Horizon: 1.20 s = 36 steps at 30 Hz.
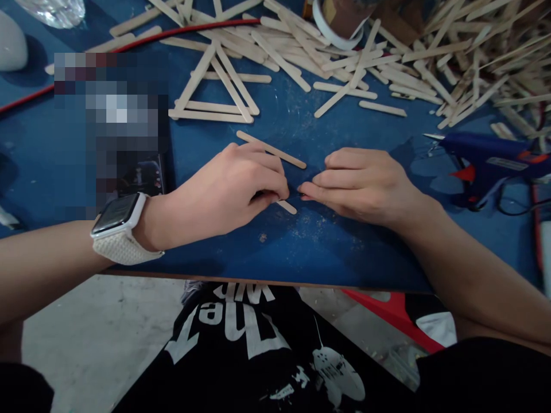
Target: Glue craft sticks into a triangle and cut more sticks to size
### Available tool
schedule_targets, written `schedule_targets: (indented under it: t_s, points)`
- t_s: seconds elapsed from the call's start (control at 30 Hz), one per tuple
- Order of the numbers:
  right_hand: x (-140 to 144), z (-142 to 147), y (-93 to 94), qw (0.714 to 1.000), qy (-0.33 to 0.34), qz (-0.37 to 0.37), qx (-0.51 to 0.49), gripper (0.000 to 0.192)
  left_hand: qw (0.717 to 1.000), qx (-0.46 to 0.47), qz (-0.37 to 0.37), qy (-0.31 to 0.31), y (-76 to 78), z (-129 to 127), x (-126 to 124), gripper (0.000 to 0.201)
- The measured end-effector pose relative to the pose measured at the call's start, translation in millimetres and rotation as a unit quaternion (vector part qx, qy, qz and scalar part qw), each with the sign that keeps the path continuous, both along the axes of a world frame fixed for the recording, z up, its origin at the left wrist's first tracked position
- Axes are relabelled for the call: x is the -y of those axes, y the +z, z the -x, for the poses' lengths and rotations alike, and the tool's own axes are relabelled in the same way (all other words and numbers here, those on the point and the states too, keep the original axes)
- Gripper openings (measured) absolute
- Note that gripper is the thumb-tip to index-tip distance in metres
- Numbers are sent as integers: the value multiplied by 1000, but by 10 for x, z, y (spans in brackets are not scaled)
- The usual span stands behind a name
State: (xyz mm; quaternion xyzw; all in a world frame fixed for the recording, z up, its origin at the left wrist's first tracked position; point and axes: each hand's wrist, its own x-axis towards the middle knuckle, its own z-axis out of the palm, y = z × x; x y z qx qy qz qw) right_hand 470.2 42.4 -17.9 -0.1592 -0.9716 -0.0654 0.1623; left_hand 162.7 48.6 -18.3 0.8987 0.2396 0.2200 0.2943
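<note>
Both hands (297, 189) pinch one wooden stick (287, 206) flat between them.

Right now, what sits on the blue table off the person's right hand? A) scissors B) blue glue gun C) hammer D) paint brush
B: a blue glue gun with orange trim lies on its side on the blue table, apart from the right hand, nozzle pointing toward the stick piles.
</note>
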Motion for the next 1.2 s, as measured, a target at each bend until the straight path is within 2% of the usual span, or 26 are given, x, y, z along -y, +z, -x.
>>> schedule_targets:
  t_s: [0.23,0.43,0.57,0.73,0.9,1.2]
  points:
    - [22,-22,-29,999,-7,34,8,24,1000,-6,0,-2,9,1,-5,33]
    - [60,56,-9,1000,-7,-23,-4,28,1000,0,-8,0,-3,2,-9,32]
    - [66,69,-27,999,-10,-35,-11,30,1000,-6,-13,1,-7,2,-10,33]
    - [72,33,-66,1000,-23,5,12,30,1000,-4,-17,-3,-7,-5,-10,31]
    - [90,74,-58,1000,-21,11,12,32,1000,-8,-12,1,-2,5,-13,31]
    - [15,41,40,1000,13,-8,28,15,1000,-2,13,-4,18,2,-21,33]
